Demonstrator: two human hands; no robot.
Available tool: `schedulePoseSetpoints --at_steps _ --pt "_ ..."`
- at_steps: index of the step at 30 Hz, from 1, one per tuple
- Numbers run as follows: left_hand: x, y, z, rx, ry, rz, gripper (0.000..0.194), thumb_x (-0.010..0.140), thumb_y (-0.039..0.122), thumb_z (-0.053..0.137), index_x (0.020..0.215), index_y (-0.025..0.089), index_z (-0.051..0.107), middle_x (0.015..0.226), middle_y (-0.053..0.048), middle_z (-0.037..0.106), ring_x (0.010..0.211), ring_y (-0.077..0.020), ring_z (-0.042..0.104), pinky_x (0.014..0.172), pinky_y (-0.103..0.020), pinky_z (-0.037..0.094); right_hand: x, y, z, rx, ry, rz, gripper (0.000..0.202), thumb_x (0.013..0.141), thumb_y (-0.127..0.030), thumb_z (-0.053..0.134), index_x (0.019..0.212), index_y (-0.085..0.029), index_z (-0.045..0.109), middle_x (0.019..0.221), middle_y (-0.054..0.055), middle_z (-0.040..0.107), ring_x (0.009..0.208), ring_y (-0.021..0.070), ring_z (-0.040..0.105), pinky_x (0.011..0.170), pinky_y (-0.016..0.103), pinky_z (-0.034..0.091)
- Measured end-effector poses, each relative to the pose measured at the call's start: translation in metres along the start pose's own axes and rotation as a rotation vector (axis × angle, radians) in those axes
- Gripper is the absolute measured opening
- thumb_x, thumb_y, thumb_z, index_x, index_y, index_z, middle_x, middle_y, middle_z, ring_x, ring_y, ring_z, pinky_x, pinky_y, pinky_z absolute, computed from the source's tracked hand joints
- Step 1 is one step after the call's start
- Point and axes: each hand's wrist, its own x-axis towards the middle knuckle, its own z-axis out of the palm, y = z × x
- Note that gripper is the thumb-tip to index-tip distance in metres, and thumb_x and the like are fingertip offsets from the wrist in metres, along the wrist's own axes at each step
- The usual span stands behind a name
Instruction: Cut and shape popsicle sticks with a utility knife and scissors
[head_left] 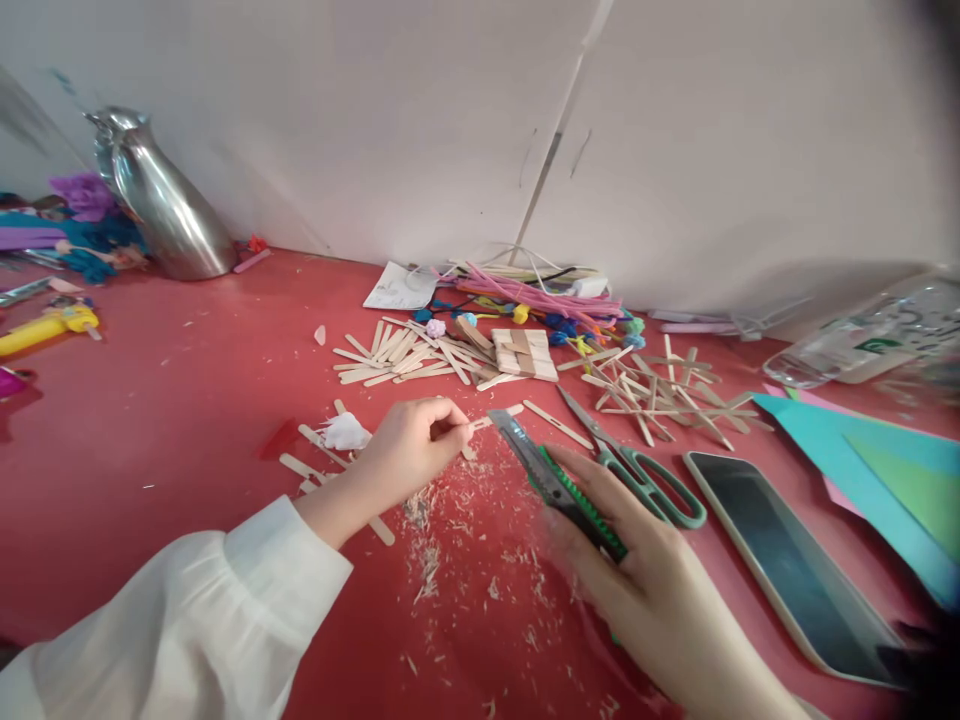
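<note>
Pinched between the fingers of my left hand [420, 440] is a thin wooden craft stick [493, 420], pointing to the right. My right hand [637, 570] is wrapped round a green and black utility knife [574, 497], its blade out and angled up toward the stick. Whether the blade touches the stick, I cannot tell. Wood shavings [427, 560] are scattered on the red table below both hands. Another craft stick [557, 424] with a slit lies just beyond the knife, beside green-handled scissors [645, 480]. Under my left wrist are several more sticks [300, 468] and a crumpled white scrap [345, 432].
Loose craft sticks [405, 352], a bundle of sticks [525, 354] and pink pipe cleaners [525, 290] lie along the wall. A phone [787, 560], coloured paper [862, 450] and a clear plastic container [870, 335] are at right. A metal jug [169, 205] and yellow glue gun [49, 328] stand left.
</note>
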Motion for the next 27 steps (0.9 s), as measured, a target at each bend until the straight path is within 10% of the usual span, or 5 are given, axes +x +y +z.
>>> schedulePoseSetpoints --at_steps 7,14,27 --pt "-0.001 0.002 0.004 -0.030 0.066 -0.015 0.018 0.082 0.024 0.052 0.066 0.015 0.056 0.054 0.005 0.052 0.047 -0.0053 0.043 0.047 -0.019 0.034 -0.005 0.000 0.005 -0.119 -0.003 0.011 0.044 0.086 -0.037 0.043 0.125 -0.020 0.052 0.079 0.003 0.071 0.049 0.0150 0.062 0.035 0.024 0.044" --pt "-0.002 0.003 0.003 -0.051 0.103 0.019 0.019 0.083 0.024 0.051 0.065 0.016 0.053 0.055 0.004 0.052 0.048 -0.0061 0.044 0.050 -0.019 0.036 -0.006 -0.004 0.004 -0.037 -0.014 0.029 0.046 0.086 -0.035 0.044 0.129 -0.020 0.049 0.080 0.003 0.072 0.067 0.0183 0.067 0.059 0.030 0.055" --pt "-0.005 0.004 0.006 -0.010 0.114 0.050 0.016 0.082 0.024 0.049 0.068 0.017 0.052 0.056 0.004 0.051 0.049 -0.0063 0.043 0.048 -0.020 0.034 -0.009 -0.014 0.006 0.049 0.043 0.086 0.047 0.084 -0.035 0.046 0.129 -0.022 0.050 0.068 -0.002 0.066 0.055 0.0140 0.061 0.055 0.028 0.054"
